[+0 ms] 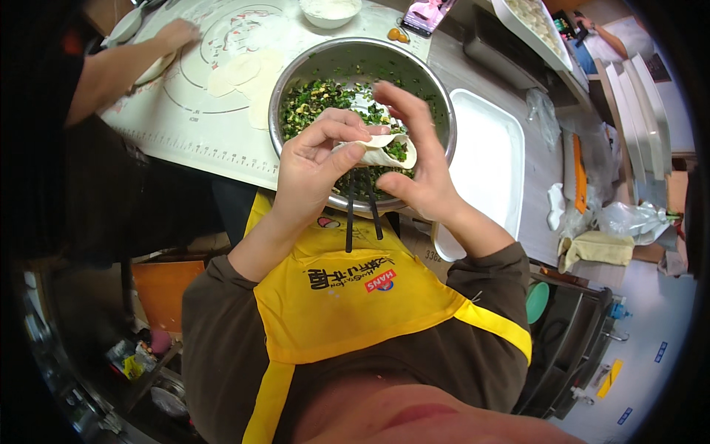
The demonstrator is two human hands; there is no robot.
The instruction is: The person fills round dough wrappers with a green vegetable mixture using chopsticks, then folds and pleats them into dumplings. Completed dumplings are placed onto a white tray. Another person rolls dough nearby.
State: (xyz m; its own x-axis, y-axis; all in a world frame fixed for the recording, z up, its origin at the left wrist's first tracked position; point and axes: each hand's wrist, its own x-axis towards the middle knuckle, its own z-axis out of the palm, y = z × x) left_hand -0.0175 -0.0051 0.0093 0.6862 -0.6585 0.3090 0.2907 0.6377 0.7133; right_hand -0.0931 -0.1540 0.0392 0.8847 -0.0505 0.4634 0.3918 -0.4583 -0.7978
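My left hand (316,161) pinches a dumpling (388,150) along one side, between thumb and fingers. The white wrapper is folded over, and its right end gapes, showing chopped green filling. At that end my right hand (421,155) stands with thumb and fingers spread; it holds nothing. Both hands are above a steel bowl (444,77), which contains chopped greens with yellow bits (310,102). A pair of black chopsticks (349,222) sticks out over the bowl's near rim. Flat round dough wrappers (238,72) lie on the mat left of the bowl.
A co-worker's arm (133,64) reaches over the floured, marked mat (194,133) at left. Beyond the steel bowl are a white bowl of flour (331,11), small orange fruits (396,35) and a phone (427,16). A white tray (488,166) lies right; another tray (532,33) holds dumplings.
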